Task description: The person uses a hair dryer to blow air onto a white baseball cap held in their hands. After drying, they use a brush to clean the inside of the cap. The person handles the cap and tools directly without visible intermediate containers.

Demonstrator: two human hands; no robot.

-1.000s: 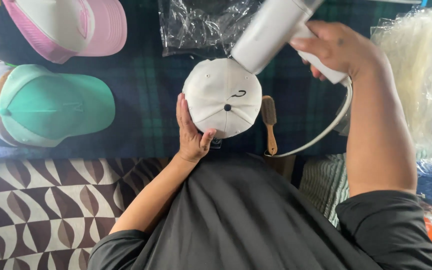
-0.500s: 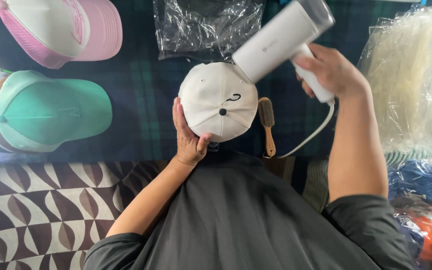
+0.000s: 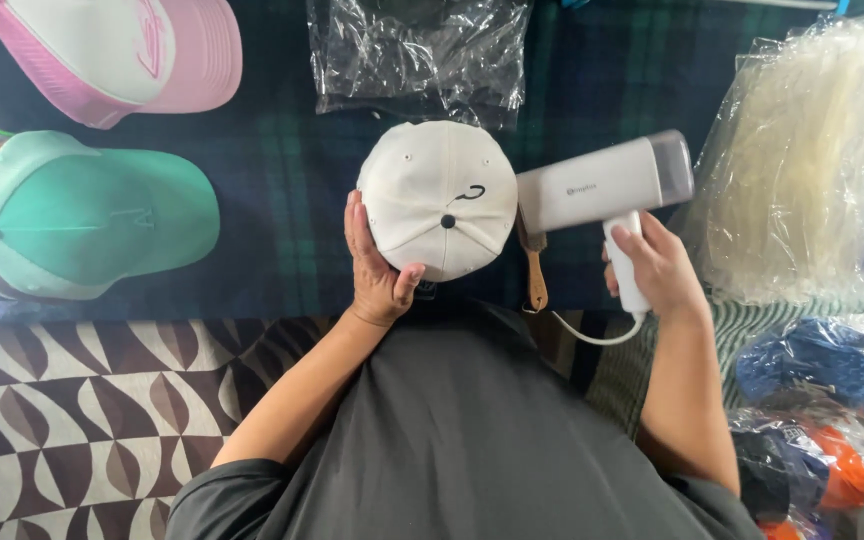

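white cap [image 3: 439,195] sits near the middle of the view, crown up toward the camera, over a dark plaid cloth [image 3: 272,170] that covers the bench.

starting at the far left, a pink and white cap [image 3: 117,50] lies at the top corner and a mint green cap [image 3: 77,215] lies below it, both flat on the cloth and well apart from the hands (set aside, it seems, so the middle stays free for handling).

next comes the left hand [image 3: 377,270]. its fingers are spread and curved round the left and lower edge of the white cap, the thumb tip pressed against the lower rim; that cupping grip seems meant to keep the crown steady and turned upward. the cap itself is off-white, with stitched panels meeting at a small dark button on top, little eyelets, and a small dark curved mark on one panel. it looks smooth and rounded, not crushed.

above it lies a crinkled clear plastic bag [image 3: 417,50]. just right of the cap a small wooden-handled brush [image 3: 532,275] rests on the cloth, within easy reach.

further right, the right hand [image 3: 652,265] has its fingers wrapped tight round the handle of a white handheld steamer [image 3: 602,185], whose nozzle end points at the cap's right side, close to touching. a white cord [image 3: 592,335] loops from the handle. at the far right sit bagged goods [image 3: 812,160].
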